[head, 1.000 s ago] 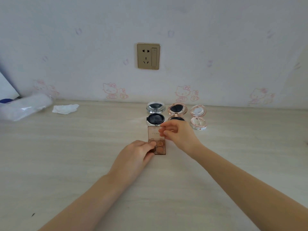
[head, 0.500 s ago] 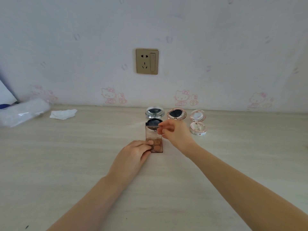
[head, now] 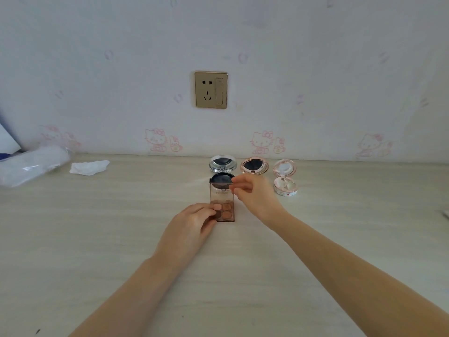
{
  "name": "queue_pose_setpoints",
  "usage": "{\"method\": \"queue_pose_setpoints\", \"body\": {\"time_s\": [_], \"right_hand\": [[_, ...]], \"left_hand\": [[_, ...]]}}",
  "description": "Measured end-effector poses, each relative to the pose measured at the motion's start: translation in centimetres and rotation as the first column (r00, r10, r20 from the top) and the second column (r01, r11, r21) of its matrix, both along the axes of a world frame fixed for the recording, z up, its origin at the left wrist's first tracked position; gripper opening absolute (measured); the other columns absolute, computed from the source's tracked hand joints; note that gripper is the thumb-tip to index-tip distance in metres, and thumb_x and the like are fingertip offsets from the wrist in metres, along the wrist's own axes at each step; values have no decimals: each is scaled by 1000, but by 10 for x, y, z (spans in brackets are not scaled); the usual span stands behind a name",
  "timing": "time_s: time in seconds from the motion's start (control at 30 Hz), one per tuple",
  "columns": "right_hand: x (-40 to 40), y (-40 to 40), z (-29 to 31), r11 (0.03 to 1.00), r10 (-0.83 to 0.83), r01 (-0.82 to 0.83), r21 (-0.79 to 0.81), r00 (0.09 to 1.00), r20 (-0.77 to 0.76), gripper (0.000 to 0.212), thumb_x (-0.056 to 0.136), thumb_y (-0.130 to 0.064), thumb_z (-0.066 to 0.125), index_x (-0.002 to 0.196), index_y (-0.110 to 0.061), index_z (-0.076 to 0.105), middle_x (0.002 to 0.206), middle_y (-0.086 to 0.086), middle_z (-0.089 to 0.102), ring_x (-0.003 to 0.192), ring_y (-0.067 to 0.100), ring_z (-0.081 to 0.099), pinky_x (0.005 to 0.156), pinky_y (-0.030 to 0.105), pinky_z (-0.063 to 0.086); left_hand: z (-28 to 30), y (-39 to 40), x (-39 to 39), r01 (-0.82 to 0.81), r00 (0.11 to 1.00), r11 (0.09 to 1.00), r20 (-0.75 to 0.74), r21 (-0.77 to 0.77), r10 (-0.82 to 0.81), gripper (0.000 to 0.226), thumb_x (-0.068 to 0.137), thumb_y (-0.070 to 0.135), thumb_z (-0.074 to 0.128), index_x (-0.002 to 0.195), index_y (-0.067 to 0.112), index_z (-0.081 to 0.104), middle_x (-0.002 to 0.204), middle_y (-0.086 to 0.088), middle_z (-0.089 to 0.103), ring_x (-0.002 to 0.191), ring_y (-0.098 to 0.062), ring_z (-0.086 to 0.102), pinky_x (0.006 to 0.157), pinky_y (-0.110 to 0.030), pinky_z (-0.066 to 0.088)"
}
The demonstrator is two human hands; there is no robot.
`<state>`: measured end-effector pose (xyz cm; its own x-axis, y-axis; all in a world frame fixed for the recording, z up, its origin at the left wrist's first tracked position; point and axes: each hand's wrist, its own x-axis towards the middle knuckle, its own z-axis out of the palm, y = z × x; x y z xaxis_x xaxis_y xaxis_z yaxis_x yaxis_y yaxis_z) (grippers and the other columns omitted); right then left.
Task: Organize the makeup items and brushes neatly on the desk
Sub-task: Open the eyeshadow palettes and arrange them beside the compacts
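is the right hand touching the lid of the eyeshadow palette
Touching. The head view shows the right hand pinching the top right corner of the eyeshadow palette's raised clear lid, with no gap visible.

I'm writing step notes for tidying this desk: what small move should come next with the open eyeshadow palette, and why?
Probably fold the lid down shut. The right hand pinches the lid's top edge while the left hand steadies the eyeshadow palette on the desk, and the lid stands raised with the pans exposed.

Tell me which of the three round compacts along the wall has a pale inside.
The rightmost compact, white and pink; the silver compact and rose-gold compact look dark inside.
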<state>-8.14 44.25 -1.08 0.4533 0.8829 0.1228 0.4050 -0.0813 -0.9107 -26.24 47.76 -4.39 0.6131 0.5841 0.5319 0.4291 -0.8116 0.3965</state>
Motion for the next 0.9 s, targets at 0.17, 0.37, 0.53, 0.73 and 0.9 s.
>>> {"method": "queue_pose_setpoints", "body": {"time_s": [0.17, 0.37, 0.53, 0.73, 0.9], "right_hand": [[9, -15, 2, 1000, -25, 26, -12, 997, 70, 24, 91, -6, 51, 112, -10, 62, 99, -2, 71, 98, 13, 65, 92, 35, 52], [30, -56, 4, 1000, 13, -5, -31, 958, 287, 29, 93, -10, 52, 120, -16, 59, 112, -4, 68, 105, 5, 60, 89, 15, 46], [56, -100, 4, 983, 80, 39, -178, 785, 614, 38, 96, -23, 49, 134, -18, 49, 134, -2, 55, 122, 18, 51, 99, 29, 42], [91, -162, 2, 961, 60, 153, -232, 700, 712, 43, 98, -23, 43, 141, -17, 41, 143, 0, 46, 133, 17, 39, 103, 27, 35], [128, -218, -1, 941, 6, 242, -238, 690, 724, 43, 99, -24, 43, 141, -17, 40, 141, 0, 47, 131, 17, 41, 103, 25, 35]], "left_hand": [[2, -3, -1, -52, 998, 998, -24, 21, 53, 21, 76, 5, 76, 95, 12, 74, 102, 2, 72, 91, -19, 67, 81, -28, 51], [8, -16, 1, -46, 995, 997, -80, 70, 51, 23, 76, 12, 77, 98, 17, 74, 106, 8, 70, 99, -15, 65, 78, -31, 57], [14, -39, 30, 45, 992, 994, -124, 98, -33, 22, 75, 12, 78, 96, 15, 74, 104, 6, 71, 101, -15, 66, 76, -29, 57], [14, -70, 86, 172, 970, 980, -188, 99, -151, 25, 88, 18, 63, 112, 14, 69, 117, 4, 67, 114, -16, 58, 92, -28, 49], [10, -99, 144, 274, 941, 959, -225, 67, -253, 34, 95, 28, 48, 127, 24, 58, 131, 12, 57, 127, -7, 43, 97, -23, 39]]}}
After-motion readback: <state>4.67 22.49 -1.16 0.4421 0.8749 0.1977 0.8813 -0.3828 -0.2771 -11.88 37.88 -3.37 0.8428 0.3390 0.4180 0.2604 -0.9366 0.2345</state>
